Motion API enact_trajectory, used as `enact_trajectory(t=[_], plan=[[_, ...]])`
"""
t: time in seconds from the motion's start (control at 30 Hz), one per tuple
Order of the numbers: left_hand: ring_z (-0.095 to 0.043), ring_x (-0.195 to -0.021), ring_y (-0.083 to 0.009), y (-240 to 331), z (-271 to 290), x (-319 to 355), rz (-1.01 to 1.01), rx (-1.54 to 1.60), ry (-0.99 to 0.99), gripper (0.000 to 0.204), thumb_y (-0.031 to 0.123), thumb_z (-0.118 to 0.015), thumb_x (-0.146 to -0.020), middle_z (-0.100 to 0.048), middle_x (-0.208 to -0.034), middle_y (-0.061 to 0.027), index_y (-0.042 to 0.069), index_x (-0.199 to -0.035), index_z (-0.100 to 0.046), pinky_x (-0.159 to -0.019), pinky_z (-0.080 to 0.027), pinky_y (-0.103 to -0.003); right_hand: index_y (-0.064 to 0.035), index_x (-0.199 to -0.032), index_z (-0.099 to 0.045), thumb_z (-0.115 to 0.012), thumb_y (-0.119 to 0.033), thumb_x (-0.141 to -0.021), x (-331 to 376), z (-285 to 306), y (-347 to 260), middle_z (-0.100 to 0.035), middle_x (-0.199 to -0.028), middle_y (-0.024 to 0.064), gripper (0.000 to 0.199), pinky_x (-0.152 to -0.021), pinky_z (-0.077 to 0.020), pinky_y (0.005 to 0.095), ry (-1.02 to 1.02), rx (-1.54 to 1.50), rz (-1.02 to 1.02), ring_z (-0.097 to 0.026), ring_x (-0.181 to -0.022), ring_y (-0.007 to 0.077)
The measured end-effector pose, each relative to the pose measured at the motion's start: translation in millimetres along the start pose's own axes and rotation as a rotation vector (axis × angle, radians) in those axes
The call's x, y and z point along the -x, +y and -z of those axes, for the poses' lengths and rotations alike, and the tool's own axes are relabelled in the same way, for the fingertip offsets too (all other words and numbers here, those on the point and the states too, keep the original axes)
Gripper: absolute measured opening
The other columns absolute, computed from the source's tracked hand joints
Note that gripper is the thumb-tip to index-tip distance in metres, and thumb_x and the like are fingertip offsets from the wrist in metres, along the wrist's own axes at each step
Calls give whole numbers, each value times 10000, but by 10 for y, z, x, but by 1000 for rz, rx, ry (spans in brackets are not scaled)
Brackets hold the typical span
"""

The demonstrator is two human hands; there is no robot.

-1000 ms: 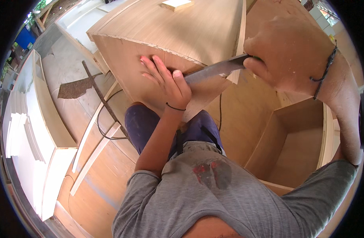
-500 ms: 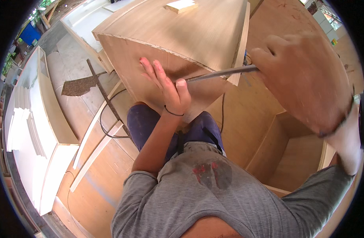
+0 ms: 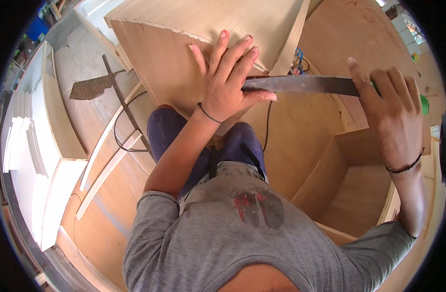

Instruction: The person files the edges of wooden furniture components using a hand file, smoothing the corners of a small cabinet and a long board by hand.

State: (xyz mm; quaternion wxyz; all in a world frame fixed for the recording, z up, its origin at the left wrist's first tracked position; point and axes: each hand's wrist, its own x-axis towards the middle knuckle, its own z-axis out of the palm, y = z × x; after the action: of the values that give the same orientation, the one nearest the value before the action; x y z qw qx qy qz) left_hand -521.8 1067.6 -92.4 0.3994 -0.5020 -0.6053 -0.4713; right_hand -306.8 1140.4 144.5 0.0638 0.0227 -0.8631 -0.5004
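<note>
Blade [image 3: 310, 84]: one, across our front, just beside a corner of the box [image 3: 160, 61]. Right hand [image 3: 394, 108]: our grip closed round the blade's green handle [image 3: 424, 104], presumably for control. Left hand [image 3: 227, 90]: our grip unclosed, fingers spread, thumb beside the far end, likely steadying it.

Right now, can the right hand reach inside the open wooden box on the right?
Probably yes: nothing seems to cover the open box. But the right hand holds a metal tool by its green handle, so it might have to let go first.
</note>
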Motion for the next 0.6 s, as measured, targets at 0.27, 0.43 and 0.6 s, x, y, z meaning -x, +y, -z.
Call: enact_trajectory(t=[0.27,0.43,0.6], plan=[[-362,-1318,-305,-89,-114,4,-50,-34,105,761,783,-436,-782,-586,-1149,-34,103,-1076,-611,-1134,-20,-566,-110,-1303,-556,-700,-261,-723,-105,31,57,-470,-770,31,616,-628,-468,327,-1,-45,120,-530,-728,173],[-405,-1267,-275,-55,-94,-19,-35,-8,110,679,732,-402,-846,-589,-1109,-10,118,-1020,-633,-1131,-21,-607,-99,-1305,-551,-704,-266,-727,-110,40,83,-458,-753,37,620,-618,-461,328,-41,-73,141,-518,-703,180],[-428,-1219,-272,-91,-82,-10,-89,-38,81,717,762,-404,-817,-589,-1106,-18,109,-1017,-621,-1131,-72,-548,-90,-1300,-552,-699,-258,-743,-93,43,59,-462,-747,39,600,-621,-454,332,-80,-95,115,-518,-700,186]])
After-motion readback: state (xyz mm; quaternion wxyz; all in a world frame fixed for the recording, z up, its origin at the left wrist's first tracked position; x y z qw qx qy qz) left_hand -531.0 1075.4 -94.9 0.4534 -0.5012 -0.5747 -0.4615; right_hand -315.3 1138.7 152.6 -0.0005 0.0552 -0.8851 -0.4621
